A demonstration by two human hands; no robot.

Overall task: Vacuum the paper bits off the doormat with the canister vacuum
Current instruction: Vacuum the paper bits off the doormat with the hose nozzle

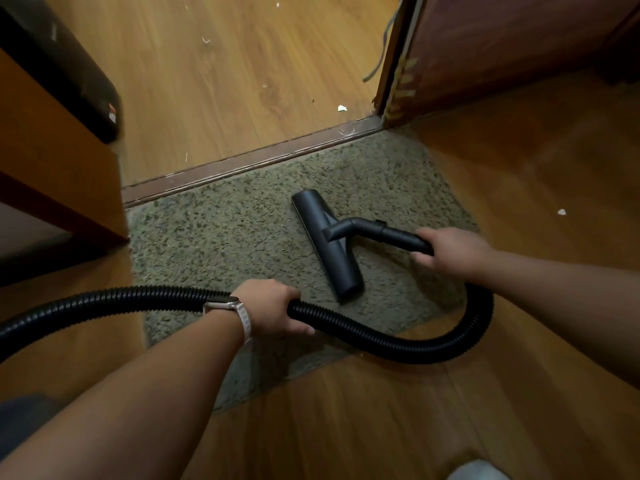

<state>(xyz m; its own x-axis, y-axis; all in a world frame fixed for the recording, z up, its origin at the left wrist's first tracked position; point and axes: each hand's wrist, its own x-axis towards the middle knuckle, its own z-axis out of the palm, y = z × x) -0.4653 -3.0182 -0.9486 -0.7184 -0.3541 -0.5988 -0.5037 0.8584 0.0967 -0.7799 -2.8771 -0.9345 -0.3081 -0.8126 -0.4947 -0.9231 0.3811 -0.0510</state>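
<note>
- doormat (pixel 242 237): olive pile, on wooden floor (pixel 346 427), far edge against threshold strip (pixel 242 164).
- floor head (pixel 327 244): flat on doormat.
- right hand (pixel 450 251): grip closed round wand (pixel 398 235); left hand (pixel 273 306): grip closed round hose (pixel 381 337).
- paper bits (pixel 342 108): on floor beyond threshold strip.

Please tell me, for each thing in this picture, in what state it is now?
floor nozzle, flat on the doormat
doormat, lying against the threshold, no paper visible on it
hose, looped over the mat's near edge
left hand, grips the hose
right hand, grips the wand
paper bits, scattered on the wooden floor
door, open
</note>
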